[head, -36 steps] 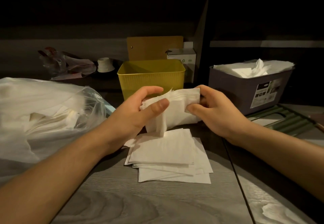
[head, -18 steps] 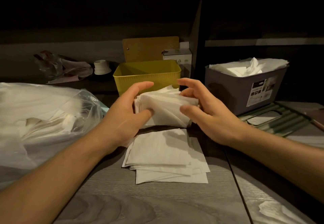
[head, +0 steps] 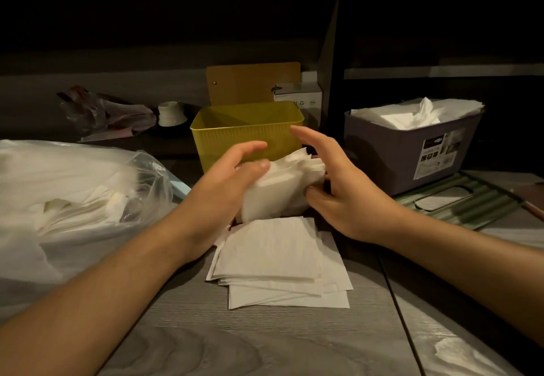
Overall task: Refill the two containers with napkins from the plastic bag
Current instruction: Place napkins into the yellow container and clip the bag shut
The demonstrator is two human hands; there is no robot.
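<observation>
My left hand point(head: 223, 190) grips a small bundle of white napkins point(head: 282, 187), thumb on its front and fingers behind it. It is held low, just in front of the yellow container point(head: 247, 128), whose visible inside looks empty. My right hand point(head: 350, 196) is at the bundle's right side. Its fingers are straight and raised above the bundle, and its thumb touches the lower edge. Flat napkins point(head: 279, 260) lie stacked on the table below. The plastic bag point(head: 73, 193) of napkins lies at the left. The purple container point(head: 394, 154) at the right is heaped with napkins.
A ribbed green lid point(head: 459, 199) lies in front of the purple container. Behind the yellow one stand a brown board point(head: 253, 81) and a small white box point(head: 297, 98). A crumpled wrapper point(head: 97, 113) and a white cap point(head: 170, 113) lie at the back left. A dark shelf post point(head: 329, 66) rises between the containers.
The bundle has come lower and tilted in my left hand. My right hand's fingers have lifted off it and straightened, leaving only the thumb against it.
</observation>
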